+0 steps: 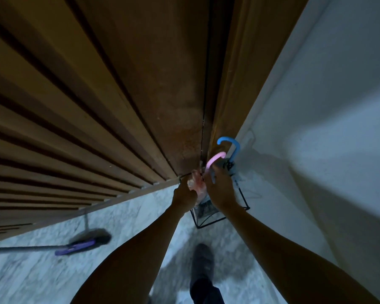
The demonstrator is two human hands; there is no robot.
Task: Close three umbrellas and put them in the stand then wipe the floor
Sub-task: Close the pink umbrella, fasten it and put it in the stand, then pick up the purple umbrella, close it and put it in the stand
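Dim corner where a slatted wooden door [97, 106] meets a white wall [316, 106], above a marble floor [31, 270] with a mop [79, 245] lying on it. A light wire stand [244, 201] holds a blue-handled umbrella [229, 145]. Both hands lower a pink-handled umbrella [214, 160] in: the left hand [184, 198] grips its bunched canopy, while the right hand [221, 187] has its grip clamped below the crook. A snagged canopy could tip the stand.
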